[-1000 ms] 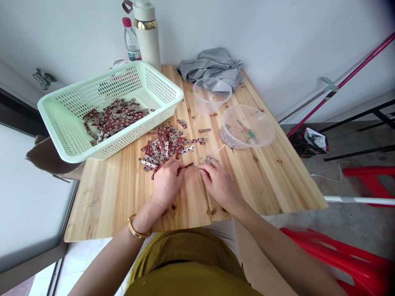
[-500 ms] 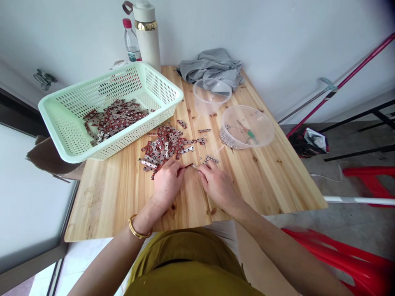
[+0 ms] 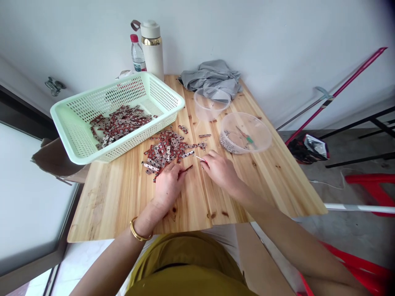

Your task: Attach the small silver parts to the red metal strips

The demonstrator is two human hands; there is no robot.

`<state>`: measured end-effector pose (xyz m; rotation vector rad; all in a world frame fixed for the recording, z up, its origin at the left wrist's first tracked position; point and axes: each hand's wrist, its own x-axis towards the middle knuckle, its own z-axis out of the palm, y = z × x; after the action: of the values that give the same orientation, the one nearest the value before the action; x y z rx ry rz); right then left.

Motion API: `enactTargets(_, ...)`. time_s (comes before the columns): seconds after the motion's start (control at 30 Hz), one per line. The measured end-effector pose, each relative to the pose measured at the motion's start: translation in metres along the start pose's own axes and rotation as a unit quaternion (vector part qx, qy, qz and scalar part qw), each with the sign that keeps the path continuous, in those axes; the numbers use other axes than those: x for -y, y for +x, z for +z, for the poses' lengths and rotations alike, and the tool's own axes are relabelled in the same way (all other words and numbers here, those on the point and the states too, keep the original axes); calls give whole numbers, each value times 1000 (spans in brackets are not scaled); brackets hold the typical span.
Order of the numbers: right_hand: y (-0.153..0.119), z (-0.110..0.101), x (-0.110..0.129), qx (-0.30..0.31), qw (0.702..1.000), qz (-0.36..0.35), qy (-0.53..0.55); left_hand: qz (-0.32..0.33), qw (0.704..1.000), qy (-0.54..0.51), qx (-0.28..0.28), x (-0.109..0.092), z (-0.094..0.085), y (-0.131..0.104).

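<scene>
A small makeshift workroom is suggested, though whether in a home or a shop cannot be told: a knotty pale-wood bench (image 3: 114, 205), set against a plain white wall (image 3: 262, 45), is heaped with small red-and-silver strips (image 3: 167, 150), while a tall cream gold-banded flask (image 3: 154, 59) and a red plastic stool (image 3: 370, 180) are also seen.

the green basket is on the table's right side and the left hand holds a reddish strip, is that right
The side is wrong: the head view shows the green basket on the left side of the table. The left hand does hold a reddish strip.
</scene>
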<state>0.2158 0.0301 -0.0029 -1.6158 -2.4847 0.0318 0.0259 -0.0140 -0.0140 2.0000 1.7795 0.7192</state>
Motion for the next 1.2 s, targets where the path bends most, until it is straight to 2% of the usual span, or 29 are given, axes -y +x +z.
enactTargets(0.1,0,-3,7,29,998,-30,-50,-4,1000,4,8,0,0,0)
enactTargets(0.27,9,-10,6,58,996,-44,-53,-11,1000,-1,9,-1,-1,1)
enactTargets(0.4,14,-6,0,31,994,-87,64,-11,1000,-7,16,-2,-2,2)
enactTargets(0.5,10,3,1,-5,975,-123,186,-6,1000,-19,17,-3,-3,3)
enactTargets(0.6,5,10,4,-21,966,-124,227,-12,1000,-19,22,-4,-4,3)
enactTargets(0.97,-11,29,22,-88,979,-106,151,-20,999,19,24,-4,-4,6)
enactTargets(1.13,-22,21,26,-46,981,-119,146,-20,1000,2,12,-2,-1,5)
enactTargets(1.2,-27,14,24,-26,980,-104,166,-20,1000,-1,10,-2,-1,5)
